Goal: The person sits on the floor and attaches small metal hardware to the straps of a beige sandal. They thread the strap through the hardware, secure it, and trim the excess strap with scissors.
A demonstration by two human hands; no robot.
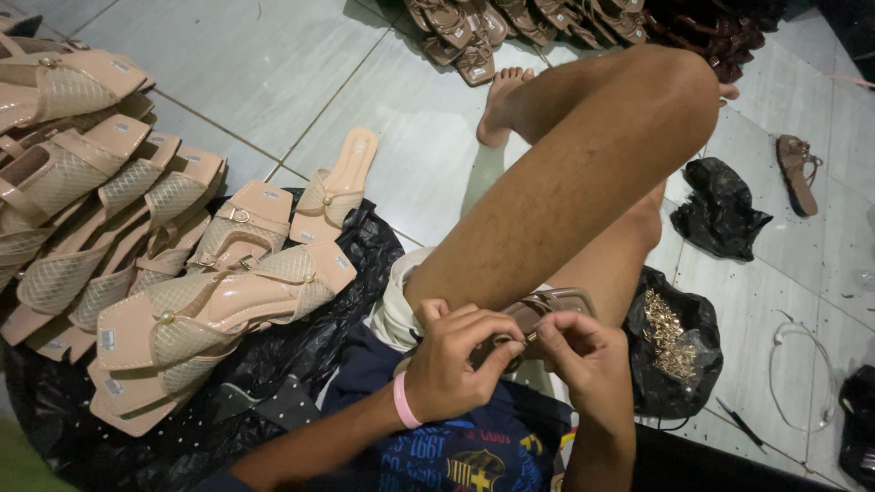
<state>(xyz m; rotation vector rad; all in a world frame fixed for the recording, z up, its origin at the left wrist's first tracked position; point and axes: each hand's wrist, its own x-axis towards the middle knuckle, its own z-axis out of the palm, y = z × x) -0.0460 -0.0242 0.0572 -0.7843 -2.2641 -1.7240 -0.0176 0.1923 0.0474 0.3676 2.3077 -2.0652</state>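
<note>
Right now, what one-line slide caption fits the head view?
Seated on a tiled floor, both hands, left and right, work on a brown sandal beside stacked beige sandals.

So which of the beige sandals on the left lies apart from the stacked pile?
The single beige sandal lying flat on the bare floor tiles, toe pointing away, beyond the black plastic sheet; the others overlap in stacks.

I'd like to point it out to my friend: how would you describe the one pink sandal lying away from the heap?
Start at the big heap of pale pink sandals on the black plastic sheet at the left. Just beyond its upper right edge, one sandal lies partly on the grey tile floor, toe pointing away. Unlike its overlapping neighbours, it lies flat with its whole insole showing.
</note>
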